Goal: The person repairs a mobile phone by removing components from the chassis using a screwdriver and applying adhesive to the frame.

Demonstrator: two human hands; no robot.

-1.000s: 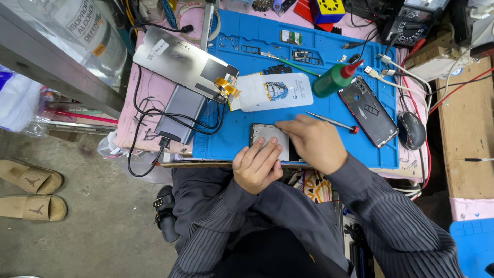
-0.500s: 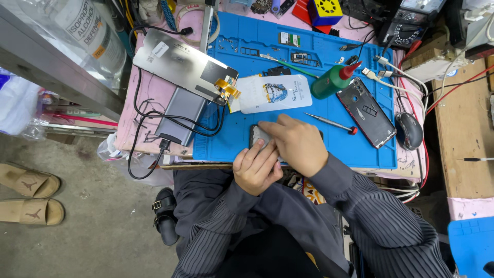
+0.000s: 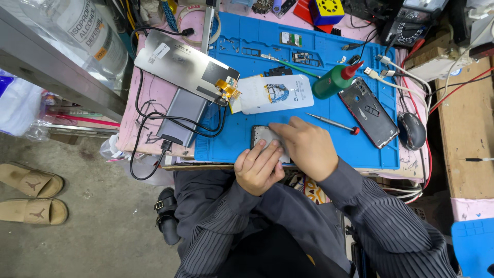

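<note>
left hand [image 3: 257, 169] shifted slightly, fingers laid flat over phone [image 3: 263, 137] | phone kept at near edge of blue mat [image 3: 242, 128] | right hand [image 3: 304, 146] moved leftward, fingers curled, pressing phone's right side | work likely still mid-step

Pink-covered bench [image 3: 154, 110]: blue mat [image 3: 319, 72], power bank [image 3: 182, 116], mouse [image 3: 411, 130].

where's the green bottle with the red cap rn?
Head view: the green bottle lies tilted on the upper right part of the blue mat, between the white card and the opened phone frame, just above the small screwdriver.
</note>
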